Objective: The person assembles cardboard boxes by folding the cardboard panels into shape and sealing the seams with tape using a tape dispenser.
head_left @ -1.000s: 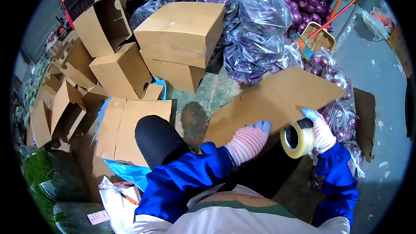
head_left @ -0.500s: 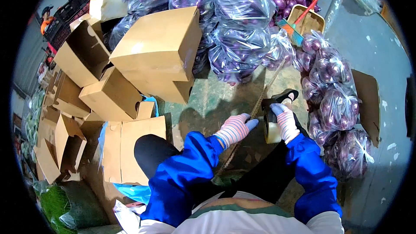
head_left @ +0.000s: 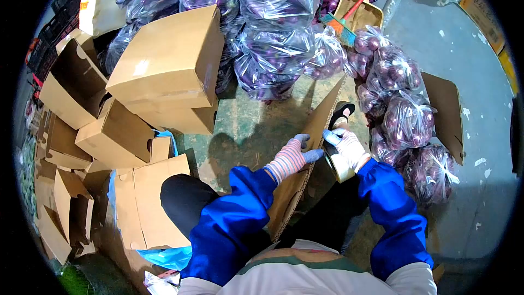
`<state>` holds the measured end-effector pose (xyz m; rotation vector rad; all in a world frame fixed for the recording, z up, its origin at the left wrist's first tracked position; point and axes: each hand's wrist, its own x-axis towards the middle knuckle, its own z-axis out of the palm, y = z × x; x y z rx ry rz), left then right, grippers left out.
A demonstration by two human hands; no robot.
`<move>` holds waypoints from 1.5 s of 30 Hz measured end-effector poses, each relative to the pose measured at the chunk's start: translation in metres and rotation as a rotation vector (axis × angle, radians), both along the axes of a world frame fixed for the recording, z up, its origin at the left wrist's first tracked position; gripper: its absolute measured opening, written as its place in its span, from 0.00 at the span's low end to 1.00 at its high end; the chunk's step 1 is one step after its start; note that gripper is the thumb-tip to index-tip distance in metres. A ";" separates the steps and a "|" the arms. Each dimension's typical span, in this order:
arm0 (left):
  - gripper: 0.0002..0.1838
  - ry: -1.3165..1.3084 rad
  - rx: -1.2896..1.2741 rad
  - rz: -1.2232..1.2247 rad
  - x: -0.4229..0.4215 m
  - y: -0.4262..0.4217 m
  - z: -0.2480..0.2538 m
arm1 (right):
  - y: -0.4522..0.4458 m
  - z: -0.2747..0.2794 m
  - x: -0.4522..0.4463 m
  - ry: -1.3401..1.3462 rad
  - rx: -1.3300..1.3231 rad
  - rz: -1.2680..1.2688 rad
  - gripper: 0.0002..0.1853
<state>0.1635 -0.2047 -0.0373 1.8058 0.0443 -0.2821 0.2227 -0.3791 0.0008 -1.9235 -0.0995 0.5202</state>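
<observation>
In a striped glove, my left hand [head_left: 289, 158] has its thumb and fingers spread against the left face of an upright cardboard sheet [head_left: 292, 199], near its top edge. The sheet stands between my knees and leans left. My right hand [head_left: 349, 147], gloved too, is closed on a tape dispenser [head_left: 341, 168] carrying a wide roll of clear tape, just right of the sheet's edge. Part of the dispenser is hidden by the hand. A folded cardboard box [head_left: 155, 202] lies beside my left knee.
Empty-looking cartons [head_left: 164, 60] are piled on the left. Clear bags of purple onions [head_left: 278, 49] are stacked ahead, with more bagged onions [head_left: 406, 120] at right beside a cardboard piece [head_left: 445, 114]. A broom [head_left: 341, 30] and dustpan [head_left: 360, 13] stand behind them.
The cardboard sheet has tilted left, so its broad face now shows. Both hands have shifted slightly, and my right hand has turned the dispenser toward the edge. The view has shifted right.
</observation>
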 end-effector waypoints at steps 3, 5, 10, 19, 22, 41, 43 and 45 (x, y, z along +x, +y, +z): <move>0.45 -0.060 0.008 -0.011 0.006 0.006 -0.005 | 0.004 0.002 -0.003 0.054 0.089 -0.040 0.14; 0.45 -0.067 0.003 -0.008 0.003 0.007 0.003 | 0.004 0.002 -0.003 0.090 0.132 -0.063 0.15; 0.44 -0.056 -0.084 0.001 0.000 0.009 0.003 | 0.005 0.001 -0.002 0.099 0.151 -0.093 0.15; 0.18 -0.089 0.823 -0.012 0.003 0.047 0.046 | -0.023 0.010 0.010 -0.060 -0.249 0.039 0.18; 0.17 -0.238 0.892 0.055 0.000 0.068 0.048 | -0.029 0.015 0.007 -0.036 -0.304 0.045 0.16; 0.10 -0.296 0.479 0.006 -0.132 0.233 0.118 | -0.045 0.071 0.023 -0.269 -0.815 0.393 0.18; 0.12 -0.045 -0.088 0.119 -0.117 0.273 0.086 | -0.055 0.077 0.015 -0.429 -0.966 0.483 0.17; 0.12 -0.098 0.352 0.090 -0.103 0.274 0.099 | -0.054 0.093 -0.004 -0.484 -1.058 0.545 0.15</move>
